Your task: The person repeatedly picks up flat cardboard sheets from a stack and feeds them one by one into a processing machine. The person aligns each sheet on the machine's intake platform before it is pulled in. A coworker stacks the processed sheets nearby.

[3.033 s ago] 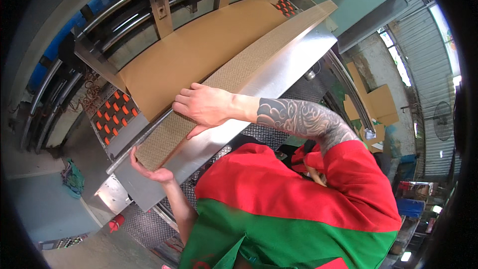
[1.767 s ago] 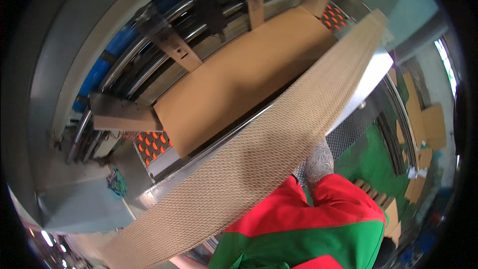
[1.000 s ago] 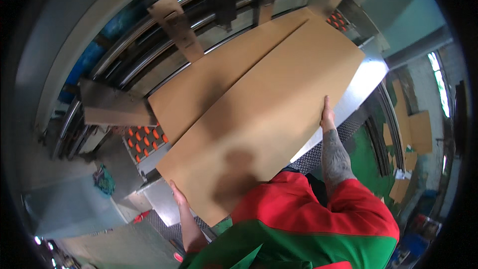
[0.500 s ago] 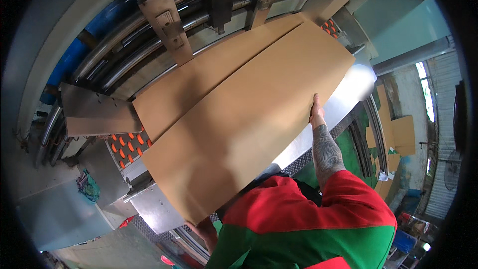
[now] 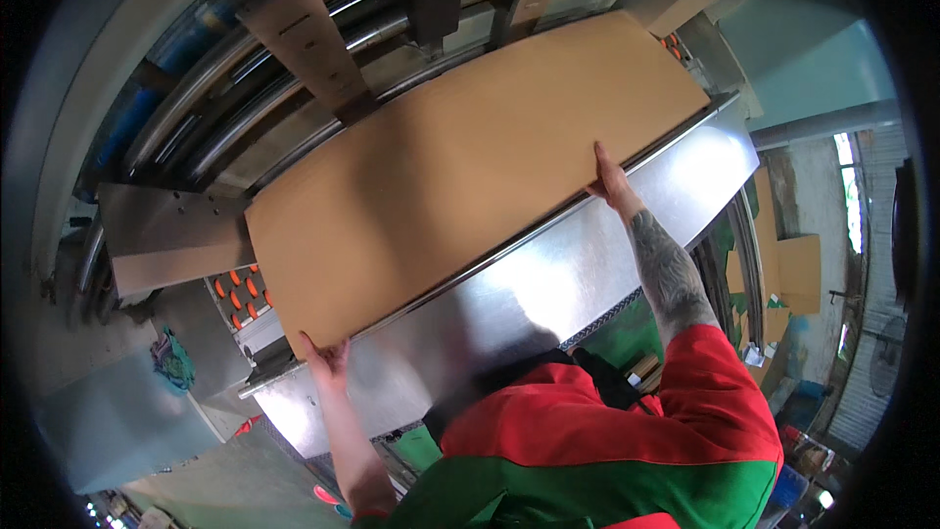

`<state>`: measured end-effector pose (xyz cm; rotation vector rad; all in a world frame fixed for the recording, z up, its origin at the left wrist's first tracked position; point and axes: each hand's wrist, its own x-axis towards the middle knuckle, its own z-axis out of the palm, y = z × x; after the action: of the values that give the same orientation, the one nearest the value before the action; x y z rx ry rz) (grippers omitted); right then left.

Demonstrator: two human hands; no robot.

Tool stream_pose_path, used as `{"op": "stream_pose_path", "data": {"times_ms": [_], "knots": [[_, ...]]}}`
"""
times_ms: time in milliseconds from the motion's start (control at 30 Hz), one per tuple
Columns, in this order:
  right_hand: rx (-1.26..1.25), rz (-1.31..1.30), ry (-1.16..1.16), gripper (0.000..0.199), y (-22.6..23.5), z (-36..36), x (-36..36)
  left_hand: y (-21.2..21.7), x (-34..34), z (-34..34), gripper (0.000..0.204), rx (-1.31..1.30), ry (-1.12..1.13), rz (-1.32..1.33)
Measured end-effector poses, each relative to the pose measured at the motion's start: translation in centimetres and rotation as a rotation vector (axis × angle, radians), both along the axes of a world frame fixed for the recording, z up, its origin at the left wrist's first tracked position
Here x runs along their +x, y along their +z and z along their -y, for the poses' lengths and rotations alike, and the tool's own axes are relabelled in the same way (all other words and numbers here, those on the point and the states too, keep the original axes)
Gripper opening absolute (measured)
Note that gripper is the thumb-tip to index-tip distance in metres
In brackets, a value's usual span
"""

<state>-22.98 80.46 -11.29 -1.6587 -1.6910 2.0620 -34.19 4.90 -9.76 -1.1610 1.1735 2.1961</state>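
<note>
The cardboard sheet (image 5: 470, 167) lies flat on the machine's feed table (image 5: 548, 284), long axis running between the hands, the left hand (image 5: 328, 358) and right hand (image 5: 609, 181) each pressing its near edge at opposite ends, fingers on the board.

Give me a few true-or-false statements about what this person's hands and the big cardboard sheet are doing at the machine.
1. The left hand grips the near left corner of the cardboard sheet. True.
2. The right hand rests on the person's red shirt. False: it is at the sheet's near edge, toward the right end.
3. The sheet stands upright on its edge. False: it lies flat on the machine.
4. A shiny metal plate lies between the person and the sheet. True.
5. Orange rollers show left of the sheet. True.
</note>
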Motion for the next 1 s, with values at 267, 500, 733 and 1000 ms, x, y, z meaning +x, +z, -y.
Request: {"op": "stream_pose_path", "data": {"times_ms": [267, 500, 733, 1000], "knots": [[0.296, 0.142, 0.024, 0.058, -5.8, 2.1, -1.6, -3.0, -5.5, -1.8, 0.084, -0.133, -0.069, -0.001], [0.015, -0.068, -0.369, 0.067, -1.5, 2.8, -4.2, -2.5, -9.2, -5.3, 0.082, -0.057, 0.228, 0.155], [0.204, -0.03, -0.43, 0.063, -3.2, 3.6, -3.2, -6.5, -8.5, -7.7, 0.082, -0.083, 0.166, 0.087], [0.146, 0.065, -0.877, 0.055, -4.6, 4.0, -6.8, -6.4, -8.9, -6.8, 0.083, -0.07, 0.186, 0.044]]}}
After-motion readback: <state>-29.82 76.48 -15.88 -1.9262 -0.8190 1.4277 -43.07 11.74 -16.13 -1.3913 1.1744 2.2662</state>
